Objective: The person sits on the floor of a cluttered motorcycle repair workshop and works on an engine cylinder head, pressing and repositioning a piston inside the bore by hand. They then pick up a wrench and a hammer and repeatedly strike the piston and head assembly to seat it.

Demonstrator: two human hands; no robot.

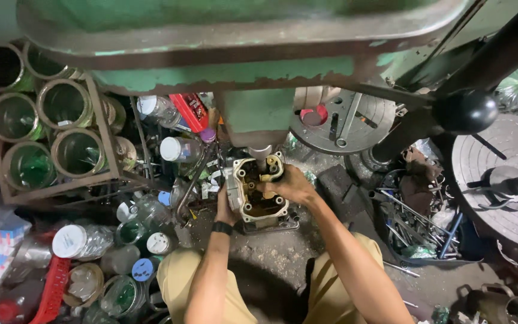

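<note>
Seen from above, a person crouched on a dirty workshop floor [271, 258] beneath a green drill press [241, 36]. Both forearms reached forward and met at a grimy metal engine casting [258, 204], which sat on the floor directly under the press spindle [261, 153]. The left hand [226, 207], a black band on its wrist, curled against the casting's left side, fingers mostly hidden behind it. The right hand [289, 185] lay over the casting's upper right edge, fingers bent and closed on its rim. Plastic bottles [121, 240] crowded the floor to the left, and scattered metal rods [415, 222] lay to the right.
</note>
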